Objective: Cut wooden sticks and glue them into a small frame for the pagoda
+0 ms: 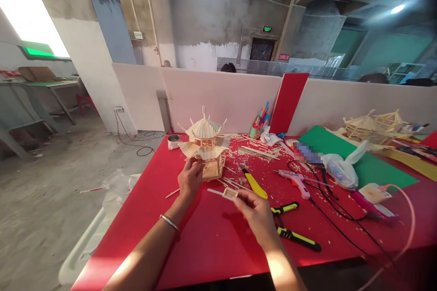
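Observation:
A pagoda model (204, 134) built of thin wooden sticks, with two tiers of roof, stands upright on the red tabletop (201, 236). My left hand (190, 178), a bracelet at its wrist, is raised in front of the model's left side. Its thumb and fingers are pinched near the lower roof; what they hold, if anything, I cannot make out. Between thumb and fingers of my right hand (255, 213) is a small rectangular wooden frame (230, 193), held above the table. Just past it lies a thin pale strip (215, 191).
Right of my hands lie a yellow utility knife (255, 183), yellow-black pliers (298, 238) and a pink glue gun (295, 182) with cables. Loose sticks (261, 151) and shavings lie behind. A pen cup (254, 132), a white cup (174, 142) and a plastic bag (341, 170) stand around.

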Demonstrator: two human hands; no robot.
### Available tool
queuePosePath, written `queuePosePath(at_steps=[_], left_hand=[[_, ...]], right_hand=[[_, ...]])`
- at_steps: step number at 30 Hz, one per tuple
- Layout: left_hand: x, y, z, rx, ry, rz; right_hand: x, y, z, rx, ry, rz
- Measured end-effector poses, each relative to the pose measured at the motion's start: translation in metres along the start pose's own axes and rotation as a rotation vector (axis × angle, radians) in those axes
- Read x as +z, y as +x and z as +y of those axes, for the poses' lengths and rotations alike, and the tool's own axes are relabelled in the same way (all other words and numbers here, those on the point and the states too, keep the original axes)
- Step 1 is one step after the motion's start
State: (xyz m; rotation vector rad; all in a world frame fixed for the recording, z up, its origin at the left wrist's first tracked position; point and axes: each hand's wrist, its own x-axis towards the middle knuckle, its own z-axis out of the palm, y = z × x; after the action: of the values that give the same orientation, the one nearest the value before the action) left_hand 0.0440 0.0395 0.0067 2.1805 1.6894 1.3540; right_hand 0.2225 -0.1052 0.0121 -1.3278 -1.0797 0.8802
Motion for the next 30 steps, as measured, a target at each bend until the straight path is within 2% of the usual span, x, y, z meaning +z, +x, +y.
queuePosePath(at_steps=[4, 7, 9, 12, 13, 16, 18, 19, 21, 22, 24, 26, 27, 30], left_hand=[[0.002, 0.005, -0.009, -0.05, -0.06, -0.054], [-0.007, -0.005, -0.01, -0.064, -0.222, -0.089], [-0.02, -0.017, -0.007, -0.111, -0.325, -0.058], [-0.04, -0.035, 0.004, -0.224, -0.356, 0.05], [-0.044, -0.04, 0.008, -0.239, -0.391, 0.006], [-0.049, -0.05, 0.019, -0.302, -0.676, -0.47], [-0.046, -0.055, 0.024, -0.381, -0.834, -0.695], [-0.044, -0.057, 0.025, -0.425, -0.895, -0.739], [-0.04, -0.062, 0.025, -0.508, -0.999, -0.748], [-0.039, -0.063, 0.025, -0.547, -1.046, -0.734], [-0.037, -0.066, 0.022, -0.615, -1.119, -0.69], [-0.037, -0.067, 0.02, -0.671, -1.166, -0.644], [-0.037, -0.067, 0.02, -0.697, -1.185, -0.626], [-0.038, -0.066, 0.02, -0.769, -1.24, -0.616]], right_hand=[[0.022, -0.017, 0.016, 0.029, -0.095, -0.11], [0.034, -0.018, 0.023, 0.04, -0.162, -0.124], [0.037, -0.016, 0.023, 0.038, -0.155, -0.103], [0.037, -0.012, 0.015, 0.015, -0.119, -0.05], [0.038, -0.01, 0.011, 0.0, -0.118, -0.045], [0.04, -0.004, 0.005, -0.059, -0.124, -0.081], [0.041, 0.0, 0.003, -0.087, -0.131, -0.095], [0.041, 0.002, 0.003, -0.093, -0.136, -0.102], [0.037, 0.007, 0.004, -0.105, -0.167, -0.145], [0.033, 0.011, 0.004, -0.115, -0.221, -0.174], [0.021, 0.019, 0.002, -0.15, -0.496, -0.205], [0.007, 0.031, 0.0, -0.177, -0.933, -0.142], [0.0, 0.038, -0.001, -0.167, -1.063, -0.101], [-0.016, 0.057, -0.002, -0.145, -1.241, -0.076]])
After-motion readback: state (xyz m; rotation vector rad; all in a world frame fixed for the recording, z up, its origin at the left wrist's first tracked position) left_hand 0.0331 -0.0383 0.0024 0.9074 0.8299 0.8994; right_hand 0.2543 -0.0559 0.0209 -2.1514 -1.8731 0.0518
